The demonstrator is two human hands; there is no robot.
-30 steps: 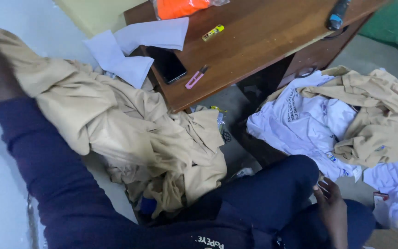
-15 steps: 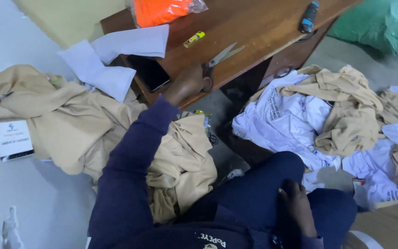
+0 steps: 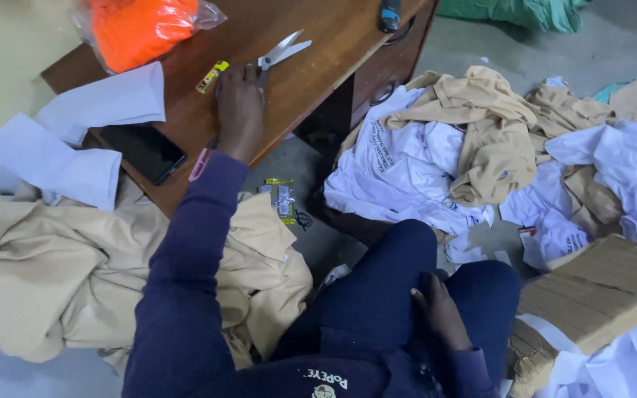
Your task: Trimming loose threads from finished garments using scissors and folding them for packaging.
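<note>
Left grip point(image 3: 239, 110) lies flat on the wooden counter point(image 3: 311, 81), palm down, fingers spread a little and closed on nothing; its fingertips reach the handles of the scissors point(image 3: 280, 53). Whether they actually touch the handles I cannot tell. The scissors lie on the counter with blades parted and pointing away from the person. Just beside the fingers, on the thumb side, lies a small yellow tube point(image 3: 211, 77). A pink clip point(image 3: 199, 165) sits at the counter's near edge by the dark blue sleeve, and a black phone point(image 3: 144, 151) lies close to it. White paper sheets point(image 3: 105, 103) overlap the phone's far side, and an orange bundle in a clear bag point(image 3: 141, 29) sits at the counter's far corner.

Right grip point(image 3: 439, 315) rests on the person's thigh, fingers loosely curled, holding nothing.

A heap of tan cloth point(image 3: 53, 273) lies on the floor under the left arm. Another pile of white and tan shirts point(image 3: 444, 147) lies beyond the knees, with a piece of cardboard point(image 3: 591, 295) beside the right leg.
</note>
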